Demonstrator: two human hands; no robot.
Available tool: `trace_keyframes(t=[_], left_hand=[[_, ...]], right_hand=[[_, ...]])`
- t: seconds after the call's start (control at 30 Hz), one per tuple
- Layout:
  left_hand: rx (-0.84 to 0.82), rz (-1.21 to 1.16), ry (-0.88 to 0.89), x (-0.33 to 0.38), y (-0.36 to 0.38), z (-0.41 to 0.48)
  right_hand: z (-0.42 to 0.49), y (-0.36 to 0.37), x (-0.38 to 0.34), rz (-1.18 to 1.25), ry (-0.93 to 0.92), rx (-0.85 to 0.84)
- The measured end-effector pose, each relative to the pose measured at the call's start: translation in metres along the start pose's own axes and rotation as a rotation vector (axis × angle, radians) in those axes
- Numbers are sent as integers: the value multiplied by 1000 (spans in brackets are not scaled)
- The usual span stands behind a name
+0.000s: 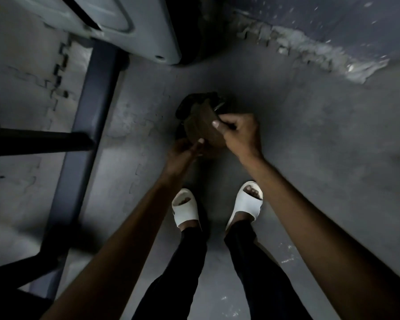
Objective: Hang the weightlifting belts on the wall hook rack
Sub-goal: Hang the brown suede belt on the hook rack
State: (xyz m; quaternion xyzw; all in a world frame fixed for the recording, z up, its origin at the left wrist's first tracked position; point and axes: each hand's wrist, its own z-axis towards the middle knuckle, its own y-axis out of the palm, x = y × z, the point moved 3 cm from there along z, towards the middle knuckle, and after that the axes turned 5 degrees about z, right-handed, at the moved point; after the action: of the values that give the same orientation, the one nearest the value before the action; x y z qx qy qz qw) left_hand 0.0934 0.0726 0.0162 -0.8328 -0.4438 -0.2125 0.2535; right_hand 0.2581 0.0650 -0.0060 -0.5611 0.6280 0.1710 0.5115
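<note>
Right hand (pixel 238 132) on unlabelled olive belt (pixel 202 128)

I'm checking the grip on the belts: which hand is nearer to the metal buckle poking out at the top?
Right. The right hand pinches the brown belt just below and beside the buckle; the left hand holds the bundle's lower edge, farther away.

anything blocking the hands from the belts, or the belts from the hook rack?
Nothing sits between hands and belts: the right hand already grips the brown belt, and the left hand holds its lower edge. A black belt lies behind. The hook rack is out of view, so that path cannot be judged.
</note>
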Motion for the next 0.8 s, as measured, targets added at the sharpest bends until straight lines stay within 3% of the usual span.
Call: trace_keyframes(t=[0.23,0.4,0.53,0.63,0.8], left_hand=[[-27,-129,254,97,-12,-90],[-64,-250,387,171,-9,-165],[-21,-289,512,227,-3,-237],[17,-338,524,269,-16,-293],[36,-427,537,346,-47,-401]], right_hand=[[-58,-83,-99,443,102,140],[-111,-139,-166,714,-1,4],[-159,-183,-196,686,-63,-137],[-199,-206,-213,485,-93,-183],[-259,-226,-266,288,-215,-141]])
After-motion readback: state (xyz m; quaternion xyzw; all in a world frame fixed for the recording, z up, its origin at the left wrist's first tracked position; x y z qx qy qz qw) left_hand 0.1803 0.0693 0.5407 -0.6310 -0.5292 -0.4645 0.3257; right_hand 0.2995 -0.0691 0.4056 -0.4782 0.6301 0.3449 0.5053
